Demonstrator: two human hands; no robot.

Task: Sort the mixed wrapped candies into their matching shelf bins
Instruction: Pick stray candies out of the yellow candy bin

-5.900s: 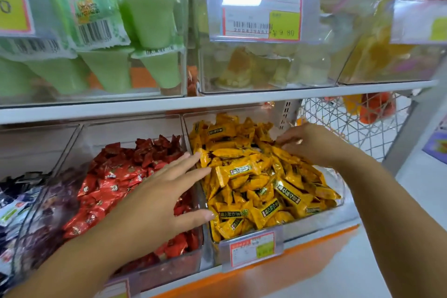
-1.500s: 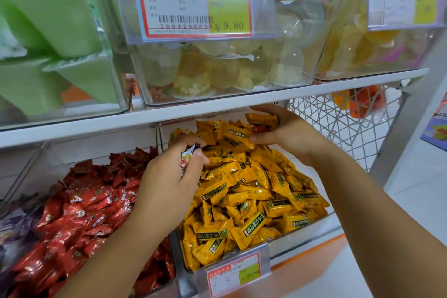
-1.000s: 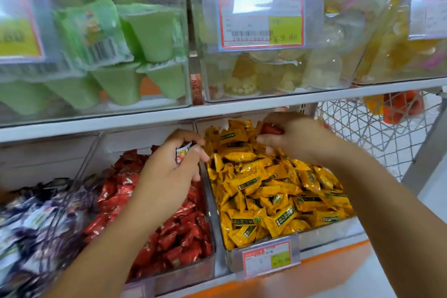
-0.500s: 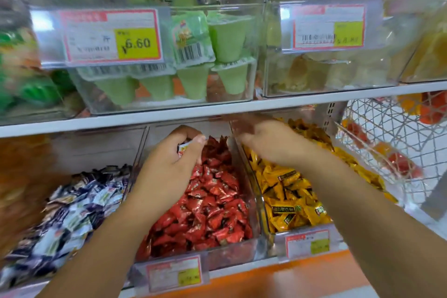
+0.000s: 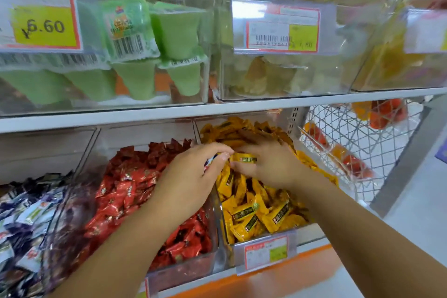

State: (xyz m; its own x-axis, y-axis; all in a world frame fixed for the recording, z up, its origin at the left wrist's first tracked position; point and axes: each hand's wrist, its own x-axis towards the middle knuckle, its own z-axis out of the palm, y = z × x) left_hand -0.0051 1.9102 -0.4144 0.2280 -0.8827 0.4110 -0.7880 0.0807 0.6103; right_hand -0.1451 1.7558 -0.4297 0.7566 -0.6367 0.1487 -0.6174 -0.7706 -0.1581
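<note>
**Stray candy in left hand, at the red/yellow divider**

Nearest, the yellow-candy bin [image 5: 223,230] and the red-candy bin [image 5: 183,266] stand side by side.

The left hand [image 5: 191,176] hangs above their shared wall, fingers curled round a small white-and-red candy [image 5: 210,162].

The right hand [image 5: 263,162] lies spread on the yellow pile. A yellow candy [image 5: 244,158] sits at its thumb; motion blur hides whether it is pinched or only touched.

Advice: check the wrapper against each bin before letting go. It looks closest to the dark-and-white candies [image 5: 29,213] at far left. Release low.

Unclear: fingers cover most of the stray and its print is unreadable. The frame edge cuts the left bin. Behind, above the green jelly cups [image 5: 174,31], the labels are blurred.
</note>
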